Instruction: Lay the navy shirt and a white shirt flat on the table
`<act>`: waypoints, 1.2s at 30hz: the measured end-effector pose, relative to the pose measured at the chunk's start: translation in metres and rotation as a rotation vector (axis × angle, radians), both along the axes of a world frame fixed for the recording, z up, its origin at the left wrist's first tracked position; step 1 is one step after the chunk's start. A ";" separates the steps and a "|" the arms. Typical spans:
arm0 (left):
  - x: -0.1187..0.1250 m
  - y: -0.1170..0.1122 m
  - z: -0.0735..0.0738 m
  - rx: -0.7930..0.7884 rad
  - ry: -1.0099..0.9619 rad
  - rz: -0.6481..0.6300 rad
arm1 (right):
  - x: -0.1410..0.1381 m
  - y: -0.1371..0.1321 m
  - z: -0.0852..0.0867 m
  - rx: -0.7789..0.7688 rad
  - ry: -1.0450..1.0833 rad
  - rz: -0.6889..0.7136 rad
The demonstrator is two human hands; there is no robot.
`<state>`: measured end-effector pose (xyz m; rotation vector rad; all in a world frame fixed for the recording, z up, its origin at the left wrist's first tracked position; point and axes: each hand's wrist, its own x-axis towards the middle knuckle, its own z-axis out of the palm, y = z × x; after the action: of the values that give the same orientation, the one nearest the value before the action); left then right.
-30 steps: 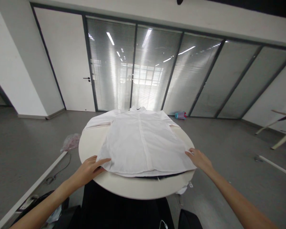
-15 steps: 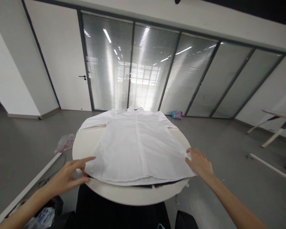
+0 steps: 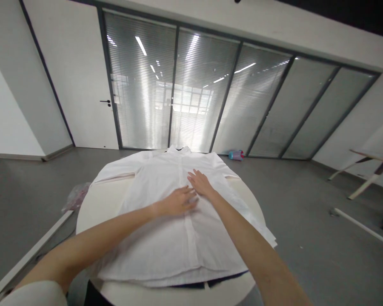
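Observation:
A white button-front shirt lies spread out, front side up, with its collar at the far end of a round white table. My left hand rests on the middle of the shirt near the button placket, its fingers stretched out and slightly blurred. Just beyond it, my right hand lies flat on the upper front, fingers apart. Neither hand grips the cloth. Something dark shows from under the near hem.
A clear plastic bag lies on the floor at left, near a long white bar. A blue and red item sits by the glass partition. A wooden-legged table stands at right.
Both hands have moved from the shirt's lower side edges inward to its middle front. The view has shifted closer over the table, and the shirt's lower right edge hangs past the tabletop.

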<state>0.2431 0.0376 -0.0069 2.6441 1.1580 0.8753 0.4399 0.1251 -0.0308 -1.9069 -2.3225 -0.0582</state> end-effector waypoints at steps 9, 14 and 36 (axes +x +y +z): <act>0.003 -0.002 -0.044 -0.048 0.344 -0.371 | 0.117 0.036 -0.033 -0.106 -0.096 -0.190; 0.004 -0.009 -0.043 -0.067 0.288 -0.369 | 0.123 0.062 -0.020 0.175 -0.148 -0.250; -0.144 0.288 -0.068 -0.356 0.349 0.594 | 0.154 0.165 -0.032 -0.165 -0.016 -0.349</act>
<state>0.0992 0.3252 -0.0745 2.2311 2.0246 0.2143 0.5941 0.2904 -0.0624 -2.3800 -2.0321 0.0853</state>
